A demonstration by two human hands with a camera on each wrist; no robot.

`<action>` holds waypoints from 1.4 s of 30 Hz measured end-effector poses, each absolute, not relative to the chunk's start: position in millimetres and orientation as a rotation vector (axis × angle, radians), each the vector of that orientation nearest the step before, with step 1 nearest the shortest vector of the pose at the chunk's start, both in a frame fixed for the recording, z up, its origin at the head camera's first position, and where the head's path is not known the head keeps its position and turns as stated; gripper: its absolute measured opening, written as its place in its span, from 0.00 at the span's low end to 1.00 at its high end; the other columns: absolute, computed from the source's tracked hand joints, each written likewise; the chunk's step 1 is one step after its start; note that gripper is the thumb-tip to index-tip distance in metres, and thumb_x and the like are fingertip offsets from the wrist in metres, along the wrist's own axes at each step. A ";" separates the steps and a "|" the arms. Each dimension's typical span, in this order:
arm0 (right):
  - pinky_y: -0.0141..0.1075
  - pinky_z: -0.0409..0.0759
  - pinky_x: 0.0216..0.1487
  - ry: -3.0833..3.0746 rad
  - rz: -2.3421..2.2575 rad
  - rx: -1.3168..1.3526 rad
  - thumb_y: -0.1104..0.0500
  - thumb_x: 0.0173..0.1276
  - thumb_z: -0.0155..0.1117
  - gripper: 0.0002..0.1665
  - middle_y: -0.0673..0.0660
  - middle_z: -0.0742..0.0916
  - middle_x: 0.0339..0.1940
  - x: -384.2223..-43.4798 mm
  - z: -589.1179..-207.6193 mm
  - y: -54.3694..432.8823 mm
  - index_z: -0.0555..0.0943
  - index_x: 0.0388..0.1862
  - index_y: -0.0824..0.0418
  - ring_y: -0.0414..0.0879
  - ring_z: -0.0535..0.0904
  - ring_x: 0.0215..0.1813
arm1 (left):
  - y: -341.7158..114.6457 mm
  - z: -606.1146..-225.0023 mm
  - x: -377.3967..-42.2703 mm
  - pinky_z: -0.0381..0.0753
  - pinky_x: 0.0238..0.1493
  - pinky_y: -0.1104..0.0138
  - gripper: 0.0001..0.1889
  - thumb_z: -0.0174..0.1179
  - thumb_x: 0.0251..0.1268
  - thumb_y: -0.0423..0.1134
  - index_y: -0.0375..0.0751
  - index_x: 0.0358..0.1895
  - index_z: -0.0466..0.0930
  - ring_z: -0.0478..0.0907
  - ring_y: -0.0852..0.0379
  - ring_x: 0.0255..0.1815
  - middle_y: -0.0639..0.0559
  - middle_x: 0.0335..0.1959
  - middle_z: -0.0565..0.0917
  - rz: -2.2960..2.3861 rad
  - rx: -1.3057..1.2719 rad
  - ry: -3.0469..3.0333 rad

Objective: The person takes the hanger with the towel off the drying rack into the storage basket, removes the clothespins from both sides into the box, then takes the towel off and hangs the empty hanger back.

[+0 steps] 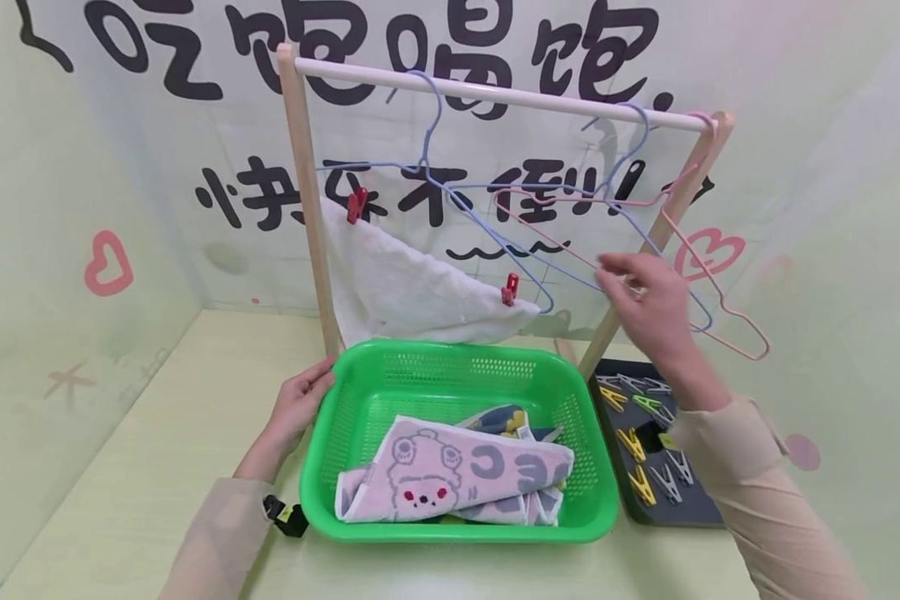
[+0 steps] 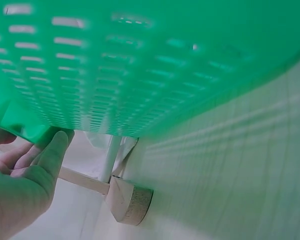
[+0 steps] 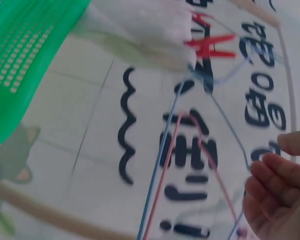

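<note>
My left hand (image 1: 300, 402) grips the rim of a green plastic basket (image 1: 461, 533) at its left far corner; in the left wrist view the thumb (image 2: 55, 155) lies along the outside. Pink printed towels (image 1: 427, 475) lie in the basket, over a dark blue and yellow cloth (image 1: 495, 419). My right hand (image 1: 648, 300) is raised in front of a pink hanger (image 1: 708, 267) and a blue hanger (image 1: 630, 218), fingers loosely bent and holding nothing. A white towel (image 1: 427, 283) hangs from another blue hanger (image 1: 429, 150) by two red clips (image 1: 357, 205).
The hangers hang on the white rail (image 1: 510, 96) of a wooden rack (image 1: 307, 200) behind the basket. Right of the basket, a dark tray (image 1: 671, 512) holds several yellow, grey and green clips (image 1: 640, 485). Printed walls (image 1: 157, 208) stand close on both sides and behind.
</note>
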State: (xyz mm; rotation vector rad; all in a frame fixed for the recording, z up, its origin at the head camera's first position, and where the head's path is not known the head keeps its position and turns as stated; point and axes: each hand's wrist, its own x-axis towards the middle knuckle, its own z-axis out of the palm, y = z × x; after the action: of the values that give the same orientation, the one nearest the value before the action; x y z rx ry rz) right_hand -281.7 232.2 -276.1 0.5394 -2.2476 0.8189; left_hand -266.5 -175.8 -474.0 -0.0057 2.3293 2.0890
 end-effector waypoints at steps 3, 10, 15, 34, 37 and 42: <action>0.43 0.80 0.42 -2.379 0.838 0.608 0.65 0.65 0.62 0.13 0.65 0.85 0.42 -290.0 -273.3 205.7 0.81 0.47 0.70 0.53 0.79 0.44 | -175.1 -473.3 -266.5 0.71 0.47 0.83 0.23 0.45 0.74 0.36 0.29 0.67 0.59 0.69 0.65 0.58 0.37 0.67 0.64 2.092 -0.025 2.329; 0.38 0.80 0.35 -2.521 0.924 0.590 0.62 0.67 0.61 0.13 0.61 0.86 0.35 -305.6 -269.6 160.9 0.82 0.47 0.68 0.50 0.81 0.38 | -173.5 -472.1 -266.4 0.70 0.47 0.84 0.23 0.45 0.74 0.34 0.29 0.68 0.59 0.59 0.45 0.68 0.38 0.68 0.62 2.112 -0.061 2.293; 0.33 0.72 0.29 -2.505 0.993 0.515 0.64 0.65 0.63 0.09 0.60 0.86 0.31 -311.5 -270.8 148.8 0.84 0.41 0.67 0.49 0.80 0.33 | -172.5 -472.2 -267.4 0.71 0.47 0.84 0.22 0.45 0.74 0.34 0.28 0.67 0.59 0.61 0.46 0.67 0.38 0.68 0.63 2.120 -0.062 2.295; 0.20 0.69 0.21 -2.011 1.206 0.506 0.71 0.63 0.61 0.04 0.64 0.82 0.23 -308.6 -271.9 145.3 0.81 0.33 0.73 0.35 0.71 0.22 | -175.0 -473.2 -267.0 0.68 0.47 0.85 0.23 0.46 0.74 0.35 0.28 0.67 0.60 0.59 0.46 0.68 0.37 0.68 0.63 2.092 -0.060 2.319; 0.20 0.70 0.21 -2.000 1.175 0.498 0.71 0.63 0.61 0.04 0.64 0.82 0.24 -305.6 -263.8 153.2 0.80 0.32 0.74 0.34 0.71 0.22 | -174.9 -473.9 -268.0 0.68 0.47 0.85 0.22 0.46 0.74 0.34 0.27 0.66 0.61 0.60 0.45 0.68 0.36 0.68 0.63 2.097 -0.049 2.328; 0.20 0.70 0.23 -1.980 1.108 0.483 0.71 0.64 0.60 0.05 0.62 0.82 0.25 -297.0 -249.6 170.9 0.80 0.33 0.75 0.35 0.71 0.23 | -175.2 -475.7 -270.2 0.68 0.47 0.85 0.23 0.46 0.74 0.35 0.27 0.66 0.60 0.59 0.45 0.68 0.37 0.68 0.62 2.101 -0.036 2.321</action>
State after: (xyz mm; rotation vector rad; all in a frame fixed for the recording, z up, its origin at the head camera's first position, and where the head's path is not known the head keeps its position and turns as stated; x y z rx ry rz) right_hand -297.0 170.9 -249.6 0.4831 -1.9799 1.1077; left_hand -270.2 -175.2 -475.7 -0.0363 2.3210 2.1015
